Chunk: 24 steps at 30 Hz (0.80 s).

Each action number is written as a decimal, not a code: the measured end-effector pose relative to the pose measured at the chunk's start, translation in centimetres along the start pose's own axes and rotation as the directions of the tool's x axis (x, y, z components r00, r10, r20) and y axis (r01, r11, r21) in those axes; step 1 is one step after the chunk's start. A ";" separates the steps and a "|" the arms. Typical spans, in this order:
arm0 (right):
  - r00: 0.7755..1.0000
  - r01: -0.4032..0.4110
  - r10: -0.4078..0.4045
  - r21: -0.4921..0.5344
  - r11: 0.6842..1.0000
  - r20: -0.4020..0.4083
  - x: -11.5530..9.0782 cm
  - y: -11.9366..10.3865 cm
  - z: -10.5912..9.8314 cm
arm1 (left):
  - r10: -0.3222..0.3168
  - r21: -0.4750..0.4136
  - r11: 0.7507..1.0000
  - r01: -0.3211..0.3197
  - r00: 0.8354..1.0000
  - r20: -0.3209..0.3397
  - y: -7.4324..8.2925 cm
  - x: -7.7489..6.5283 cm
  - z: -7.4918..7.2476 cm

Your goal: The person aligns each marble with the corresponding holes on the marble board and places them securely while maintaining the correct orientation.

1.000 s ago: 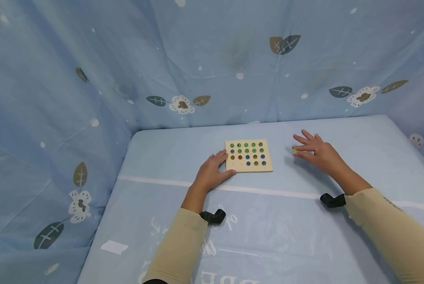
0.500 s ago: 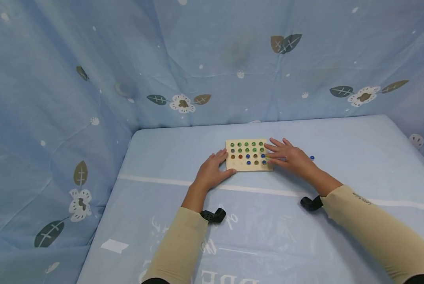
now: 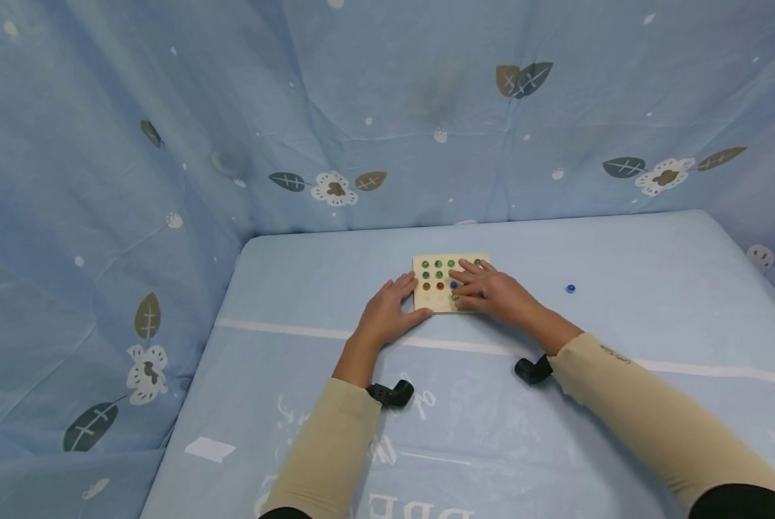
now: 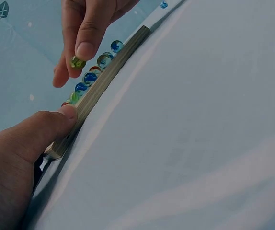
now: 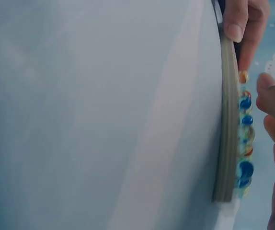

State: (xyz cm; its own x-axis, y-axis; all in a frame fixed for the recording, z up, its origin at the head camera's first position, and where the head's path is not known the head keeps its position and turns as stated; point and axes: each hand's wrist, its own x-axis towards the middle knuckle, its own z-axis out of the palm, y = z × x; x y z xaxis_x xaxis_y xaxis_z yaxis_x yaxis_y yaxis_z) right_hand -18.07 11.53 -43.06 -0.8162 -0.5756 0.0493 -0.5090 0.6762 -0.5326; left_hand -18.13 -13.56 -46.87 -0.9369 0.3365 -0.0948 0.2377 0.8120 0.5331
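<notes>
A pale wooden board [image 3: 445, 305] lies on the table, with rows of glass marbles in its hollows: green ones [image 3: 438, 264] at the back, amber ones [image 3: 440, 286] farther forward. My left hand [image 3: 383, 317] holds the board's front left corner, thumb on the front edge and fingers along the left side. Above the right part of the board is my right hand [image 3: 500, 295], which hides several marbles. Its thumb and a finger pinch a yellow-green marble [image 4: 78, 62], seen in the left wrist view just above the row. Two hollows at the front left hold no marble.
A single blue marble [image 3: 571, 288] lies on the table to the right of the board. The blue cloth-covered table [image 3: 322, 274] meets a patterned curtain [image 3: 387, 108] behind and at the left. A white patch [image 3: 210, 450] lies at the front left.
My right hand has moved left from beside the board to above it, carrying the yellow-green marble. The blue marble on the table has come into sight. My left hand stays at the board's corner.
</notes>
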 end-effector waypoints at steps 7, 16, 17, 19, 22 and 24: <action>0.995 0.066 -0.061 -0.068 0.996 0.075 1.6 -0.8 -0.3 | 0.000 0.014 1.000 0.000 1.000 0.000 0.0 0.0 0.0; 0.991 0.025 -0.020 -0.038 0.999 0.131 2.9 -1.0 -0.2 | 0.000 0.005 1.000 0.000 1.000 0.006 0.1 -0.1 0.1; 0.991 0.020 -0.016 -0.033 0.999 0.133 3.0 -1.0 -0.2 | 0.001 0.005 1.000 -0.001 1.000 0.006 0.1 -0.1 0.1; 0.990 0.016 -0.011 -0.031 0.999 0.140 3.1 -1.0 -0.2 | 0.002 0.004 1.000 -0.002 1.000 0.006 0.1 -0.1 0.0; 0.989 0.016 -0.011 -0.028 0.999 0.148 3.2 -1.1 -0.2 | 0.003 0.001 1.000 -0.003 1.000 0.004 0.2 -0.2 -0.1; 0.988 0.026 -0.021 -0.035 0.999 0.151 3.3 -1.1 -0.1 | 0.006 -0.001 1.000 -0.006 1.000 0.000 0.1 -0.2 -0.1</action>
State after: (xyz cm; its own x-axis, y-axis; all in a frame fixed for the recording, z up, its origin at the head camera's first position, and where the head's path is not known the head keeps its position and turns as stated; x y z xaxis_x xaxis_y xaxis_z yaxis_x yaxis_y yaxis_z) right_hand -20.22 8.93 -42.20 -0.7549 -0.6523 -0.0674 -0.5396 0.6763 -0.5014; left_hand -17.93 -13.57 -46.67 -0.9356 0.3410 -0.0914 0.2429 0.8096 0.5343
